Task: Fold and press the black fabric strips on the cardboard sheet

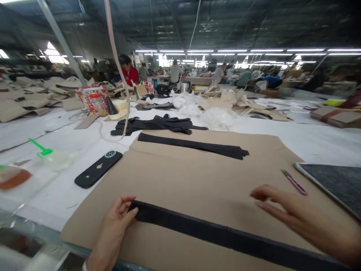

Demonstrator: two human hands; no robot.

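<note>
A long black fabric strip (197, 230) lies slantwise across a tan sheet (180, 177), running off toward the lower right. At its left end, my left hand (117, 218) pinches the strip between thumb and fingers. My right hand (278, 209) is raised above the sheet, over the strip's right part and apart from it, slightly blurred. Its thumb and fingers are parted with nothing between them. Farther back on the sheet rests a stack of black strips (191, 146). Pink-handled thread snips (295, 182) lie beyond my right hand.
A black phone (98, 169) and a bottle with a green nozzle (55, 158) are at left. Behind the sheet are a heap of black strips (158, 124) and clear plastic (214, 116). A hose (115, 56) hangs down. A dark grey pad (335, 184) lies at right. People work farther back.
</note>
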